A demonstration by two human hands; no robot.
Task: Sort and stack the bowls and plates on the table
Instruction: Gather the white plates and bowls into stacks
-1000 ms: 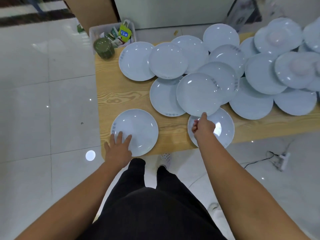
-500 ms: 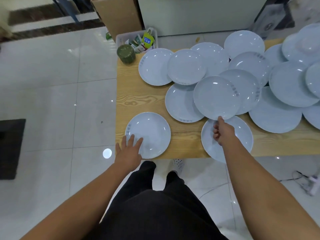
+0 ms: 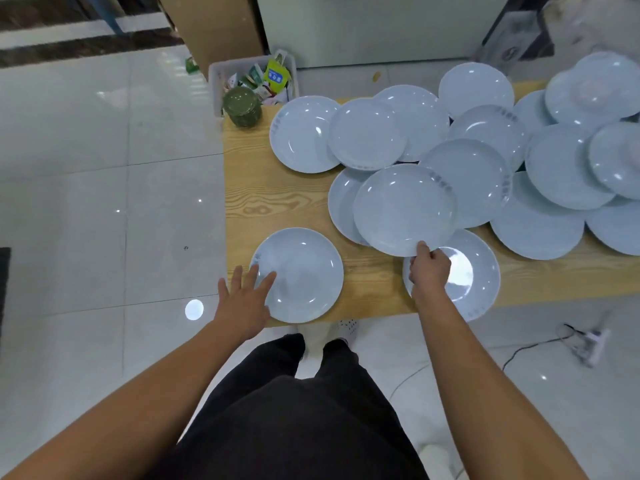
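Note:
Many pale blue plates cover the wooden table (image 3: 277,202). One plate (image 3: 304,271) lies alone at the near left corner; my left hand (image 3: 244,299) rests flat on its near left rim, fingers spread. My right hand (image 3: 429,268) pinches the near rim of a lifted, tilted plate (image 3: 403,209). Under my right hand another plate (image 3: 474,271) lies at the table's front edge. Several overlapping plates (image 3: 367,133) fill the table's middle and right.
A green lidded jar (image 3: 241,105) stands at the table's far left corner. Behind it on the floor is a white bin of packets (image 3: 256,77). A power strip with cable (image 3: 588,344) lies on the floor at right. A cardboard box (image 3: 214,32) stands behind.
My right hand has lifted the gripped plate's near rim and drawn it a little left, toward the lone plate. My left hand stays on the lone plate. The camera view has shifted left.

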